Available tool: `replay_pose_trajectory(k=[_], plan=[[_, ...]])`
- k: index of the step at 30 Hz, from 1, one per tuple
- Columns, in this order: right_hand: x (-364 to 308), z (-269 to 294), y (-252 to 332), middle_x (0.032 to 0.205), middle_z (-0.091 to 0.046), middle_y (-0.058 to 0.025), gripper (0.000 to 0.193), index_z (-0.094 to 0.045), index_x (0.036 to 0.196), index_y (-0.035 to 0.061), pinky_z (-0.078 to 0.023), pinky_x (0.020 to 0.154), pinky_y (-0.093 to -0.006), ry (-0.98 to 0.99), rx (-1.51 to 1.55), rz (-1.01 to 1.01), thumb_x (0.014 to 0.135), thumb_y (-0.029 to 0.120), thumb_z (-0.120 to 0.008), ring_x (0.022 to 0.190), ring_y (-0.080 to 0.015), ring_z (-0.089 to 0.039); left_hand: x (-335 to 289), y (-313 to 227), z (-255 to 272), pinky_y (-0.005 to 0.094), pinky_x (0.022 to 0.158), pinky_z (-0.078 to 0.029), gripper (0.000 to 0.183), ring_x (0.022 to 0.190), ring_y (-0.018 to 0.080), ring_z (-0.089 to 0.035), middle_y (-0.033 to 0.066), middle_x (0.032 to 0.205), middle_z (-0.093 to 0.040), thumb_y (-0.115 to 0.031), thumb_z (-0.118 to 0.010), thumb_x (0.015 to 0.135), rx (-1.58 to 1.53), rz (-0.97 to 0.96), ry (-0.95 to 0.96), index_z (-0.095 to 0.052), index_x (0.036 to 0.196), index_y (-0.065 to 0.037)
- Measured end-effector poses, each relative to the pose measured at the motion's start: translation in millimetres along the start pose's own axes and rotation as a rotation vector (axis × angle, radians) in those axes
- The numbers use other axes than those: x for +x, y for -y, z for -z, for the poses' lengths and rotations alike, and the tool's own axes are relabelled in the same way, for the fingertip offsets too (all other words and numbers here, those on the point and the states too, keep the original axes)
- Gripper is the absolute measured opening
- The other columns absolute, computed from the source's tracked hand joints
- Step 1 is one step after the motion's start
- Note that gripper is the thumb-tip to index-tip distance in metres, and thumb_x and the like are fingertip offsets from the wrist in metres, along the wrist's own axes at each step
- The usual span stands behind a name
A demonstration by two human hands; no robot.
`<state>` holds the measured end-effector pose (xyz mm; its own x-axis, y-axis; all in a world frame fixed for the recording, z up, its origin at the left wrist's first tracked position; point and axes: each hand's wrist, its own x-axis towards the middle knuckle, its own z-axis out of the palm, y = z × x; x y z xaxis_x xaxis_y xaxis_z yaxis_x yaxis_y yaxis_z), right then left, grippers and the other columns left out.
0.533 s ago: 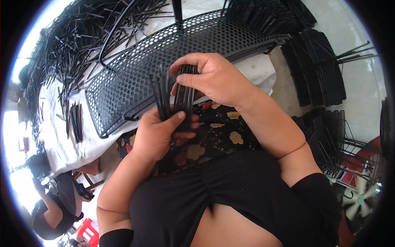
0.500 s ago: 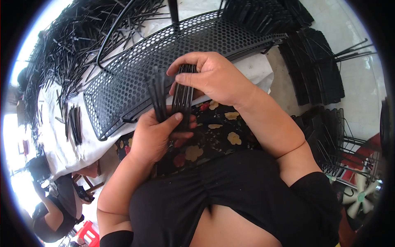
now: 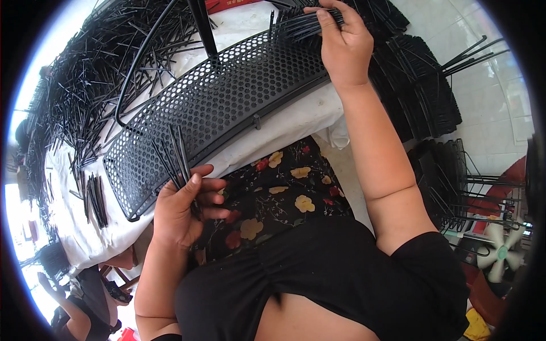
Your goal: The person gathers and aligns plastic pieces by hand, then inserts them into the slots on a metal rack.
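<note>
My left hand (image 3: 185,204) is over my lap at the front edge of the table, closed on a few thin black strips (image 3: 178,152) that fan upward from its fingers. My right hand (image 3: 348,42) reaches to the far right end of a black perforated panel (image 3: 227,85), its thumb and fingers around a bundle of black strips (image 3: 304,25). That bundle lies against the stacked black strips behind it; whether it rests on them I cannot tell.
A big loose heap of black strips (image 3: 114,62) covers the table's left back. A small bunch of strips (image 3: 95,199) lies on the white cloth (image 3: 85,241). Black stacks (image 3: 424,85) and wire frames (image 3: 472,182) stand at right, near a fan (image 3: 500,253). Another person (image 3: 91,301) is at lower left.
My right hand has moved away from my left, up to the far right, carrying the bundle of strips. My left hand has drawn back slightly left and keeps only a few strips.
</note>
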<state>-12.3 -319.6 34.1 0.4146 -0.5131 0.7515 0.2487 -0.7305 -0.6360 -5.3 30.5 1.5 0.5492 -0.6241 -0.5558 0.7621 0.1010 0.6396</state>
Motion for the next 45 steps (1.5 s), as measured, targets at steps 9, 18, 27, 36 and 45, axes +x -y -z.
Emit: replay_pose_trajectory(k=[9, 18, 27, 36, 45], plan=[[4.8, -4.8, -10.2, 0.093, -0.072, -0.0107, 0.016, -0.063, 0.109, -0.0053, -0.053, 0.079, -0.0263, -0.026, 0.153, -0.064, 0.095, 0.003, -0.06, 0.084, -0.0132, -0.067, -3.9, 1.3, 10.1, 0.0483, 0.063, -0.064, 0.034, 0.079, 0.0258, -0.07, 0.0222, 0.098, -0.067, -0.021, -0.052, 0.102, -0.052, 0.026, 0.045, -0.049, 0.123, 0.006], [6.2, -8.9, 8.3, 0.096, -0.072, -0.0183, 0.019, -0.065, 0.107, -0.0051, -0.054, 0.077, -0.0295, 0.135, -0.102, -0.052, 0.092, 0.005, -0.063, 0.088, -0.0226, -0.072, -6.4, -0.8, 7.8, 0.0478, 0.061, -0.064, 0.028, 0.077, 0.026, -0.07, 0.0219, 0.097, -0.067, -0.016, -0.053, 0.1, 0.01, 0.014, 0.002, -0.051, 0.118, 0.005], [27.8, -18.8, 2.7, 0.099, -0.07, -0.0212, 0.021, -0.067, 0.106, -0.0024, -0.054, 0.078, -0.0368, 0.317, -0.251, 0.008, 0.09, 0.01, -0.065, 0.09, -0.0327, -0.07, -2.7, -0.6, 8.2, 0.0446, 0.061, -0.064, 0.027, 0.079, 0.0251, -0.07, 0.022, 0.097, -0.068, -0.015, -0.051, 0.101, 0.04, 0.036, 0.005, -0.053, 0.118, 0.006], [39.7, -36.5, 7.0, 0.108, -0.072, -0.0126, 0.031, -0.067, 0.12, 0.0074, -0.044, 0.095, -0.0459, 0.302, -0.555, 0.332, 0.094, 0.023, -0.06, 0.11, -0.0322, -0.063, -1.8, 2.2, 6.7, 0.0265, 0.046, -0.054, 0.026, 0.071, 0.0208, -0.07, 0.0204, 0.098, -0.07, -0.02, -0.051, 0.103, 0.124, -0.036, -0.057, -0.055, 0.117, 0.001], [27.6, -34.5, 13.0, 0.112, -0.071, -0.0137, 0.032, -0.066, 0.123, 0.0092, -0.039, 0.103, -0.052, 0.446, -0.752, 0.324, 0.098, 0.024, -0.053, 0.125, -0.0336, -0.056, -1.4, 4.7, 2.2, 0.0253, 0.047, -0.052, 0.02, 0.068, 0.0183, -0.068, 0.0212, 0.1, -0.07, -0.017, -0.049, 0.103, 0.123, -0.07, -0.09, -0.057, 0.112, 0.0]])
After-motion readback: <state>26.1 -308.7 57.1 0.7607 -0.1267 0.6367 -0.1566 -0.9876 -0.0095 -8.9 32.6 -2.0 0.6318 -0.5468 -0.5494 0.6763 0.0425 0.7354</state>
